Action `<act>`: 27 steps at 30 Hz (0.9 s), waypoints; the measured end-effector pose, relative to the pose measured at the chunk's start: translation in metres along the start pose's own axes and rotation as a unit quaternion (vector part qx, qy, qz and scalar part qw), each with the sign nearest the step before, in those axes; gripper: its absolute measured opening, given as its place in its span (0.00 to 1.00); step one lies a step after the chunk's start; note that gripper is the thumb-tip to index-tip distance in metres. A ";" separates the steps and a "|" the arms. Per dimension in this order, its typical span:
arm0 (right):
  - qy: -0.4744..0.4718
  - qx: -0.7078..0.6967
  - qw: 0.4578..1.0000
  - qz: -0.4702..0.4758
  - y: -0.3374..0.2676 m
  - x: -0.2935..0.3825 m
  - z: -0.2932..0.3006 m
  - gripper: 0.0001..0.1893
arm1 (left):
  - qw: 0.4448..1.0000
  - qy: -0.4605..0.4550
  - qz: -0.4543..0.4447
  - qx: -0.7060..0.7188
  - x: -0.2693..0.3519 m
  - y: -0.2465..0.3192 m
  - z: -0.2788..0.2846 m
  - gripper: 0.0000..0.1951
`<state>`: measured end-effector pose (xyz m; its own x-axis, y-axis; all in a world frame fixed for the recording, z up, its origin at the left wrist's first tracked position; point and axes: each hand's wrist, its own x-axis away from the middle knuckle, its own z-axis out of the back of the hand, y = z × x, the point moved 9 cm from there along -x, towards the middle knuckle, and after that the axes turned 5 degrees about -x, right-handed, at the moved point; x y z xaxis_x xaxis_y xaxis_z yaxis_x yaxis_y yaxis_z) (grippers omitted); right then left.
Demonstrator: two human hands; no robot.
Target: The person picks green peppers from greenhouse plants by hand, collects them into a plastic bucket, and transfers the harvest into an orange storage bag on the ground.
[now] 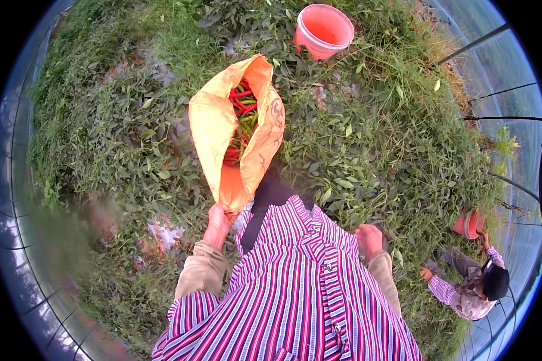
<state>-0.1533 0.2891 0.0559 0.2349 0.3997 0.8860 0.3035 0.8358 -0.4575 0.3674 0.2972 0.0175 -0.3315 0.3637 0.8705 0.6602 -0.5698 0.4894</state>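
My left hand (218, 223) grips the near edge of the mouth of an orange woven sack (212, 122). The sack gapes wide, and red and green chili peppers (244, 106) show inside it. Dark printed marks run along its right side. My right hand (369, 239) hangs at my right side, over the plants, with its fingers loosely curled and no object seen in it. Ahead and to the right of the sack, a red plastic bucket (324, 31) with a pale rim stands tilted among the plants; no contents show in it.
Low leafy plants and grass (366, 149) cover the ground, with scraps of pale plastic film (166, 234) between them. At right a person (472, 284) in a dark cap crouches, one hand at another red bucket (469, 224). Thin hoops and plastic sheeting (492, 72) border the plot.
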 end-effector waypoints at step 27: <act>-0.233 0.509 0.791 0.247 0.005 -0.026 -0.395 0.11 | 0.980 -0.102 -0.050 -0.165 -0.025 0.062 -0.086 0.11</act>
<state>0.2068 0.1338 0.0008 -0.3441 0.6696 0.6582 -0.6754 0.3104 -0.6689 0.3584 0.1898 0.0305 -0.2197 0.5502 0.8056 0.3655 -0.7192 0.5908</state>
